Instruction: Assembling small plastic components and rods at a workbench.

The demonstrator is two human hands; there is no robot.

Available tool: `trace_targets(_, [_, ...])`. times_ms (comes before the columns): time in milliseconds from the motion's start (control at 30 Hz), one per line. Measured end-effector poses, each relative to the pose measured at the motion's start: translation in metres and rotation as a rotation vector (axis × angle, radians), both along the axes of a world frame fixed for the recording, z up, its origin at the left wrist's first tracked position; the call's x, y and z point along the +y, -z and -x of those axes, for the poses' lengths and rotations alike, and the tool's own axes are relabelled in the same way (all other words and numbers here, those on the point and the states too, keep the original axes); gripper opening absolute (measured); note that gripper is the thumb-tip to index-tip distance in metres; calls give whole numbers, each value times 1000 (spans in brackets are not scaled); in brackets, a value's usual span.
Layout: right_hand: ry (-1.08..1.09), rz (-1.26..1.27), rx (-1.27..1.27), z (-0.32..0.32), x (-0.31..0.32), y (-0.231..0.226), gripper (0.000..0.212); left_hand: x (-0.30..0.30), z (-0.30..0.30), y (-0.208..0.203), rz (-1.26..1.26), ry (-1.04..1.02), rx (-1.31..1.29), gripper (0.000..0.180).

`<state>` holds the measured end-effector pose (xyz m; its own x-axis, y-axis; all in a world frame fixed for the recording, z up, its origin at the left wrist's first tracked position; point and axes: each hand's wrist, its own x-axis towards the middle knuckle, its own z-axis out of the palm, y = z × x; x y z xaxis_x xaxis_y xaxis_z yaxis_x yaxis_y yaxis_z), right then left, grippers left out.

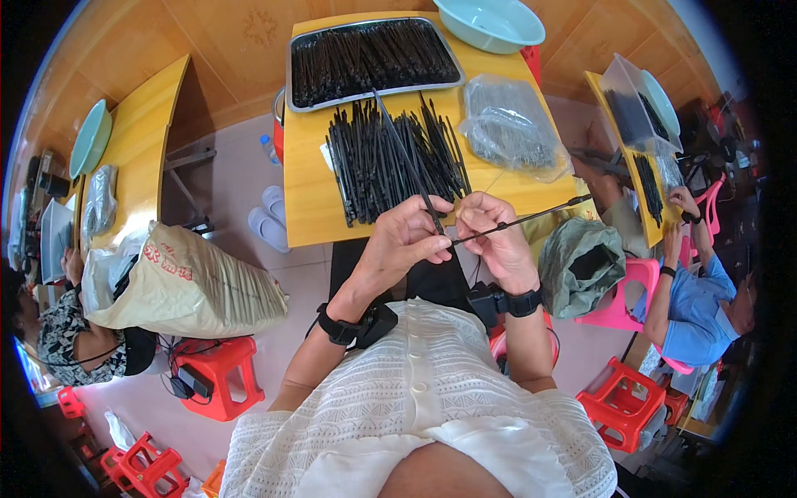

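Observation:
Above my lap, close to the table's near edge, my two hands work side by side. My left hand (397,242) is closed, pinching a long thin black stick (400,143) that slants up and away over the pile. In the closed fingers of my right hand (498,241) is a second dark stick (544,214), knobbly, its thicker tip pointing right. The two sticks come together between my fingertips, where I cannot make out whether they touch. Just beyond lies a loose pile of black sticks (365,170). Behind it a metal tray (292,70) holds many more thin dark sticks.
A clear plastic bag (510,124) of thin pieces lies on the yellow table (305,217), with a pale blue basin (491,25) behind. A large sack (203,286) stands left, a green bag (581,266) right. Other people sit at tables on both sides, near red stools (220,373).

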<state>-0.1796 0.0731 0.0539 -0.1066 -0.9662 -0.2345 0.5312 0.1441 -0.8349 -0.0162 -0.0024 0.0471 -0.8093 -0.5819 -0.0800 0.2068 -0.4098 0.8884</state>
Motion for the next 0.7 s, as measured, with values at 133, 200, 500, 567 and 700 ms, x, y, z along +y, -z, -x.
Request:
trace_targets(133, [-31, 3, 18, 3, 0, 1, 13, -1, 2, 0, 2, 2, -22, 35])
trace_targets(200, [-23, -4, 20, 3, 0, 2, 13, -1, 3, 1, -5, 2, -37, 36])
trace_targets(500, [-51, -34, -32, 4, 0, 5, 13, -2, 5, 4, 12, 34, 10, 33])
trace_targets(567, [-58, -45, -37, 4, 0, 5, 13, -2, 5, 7, 24, 34, 24, 35])
trace_targets(700, [-68, -75, -29, 4, 1, 7, 13, -3, 4, 9, 39, 42, 48, 37])
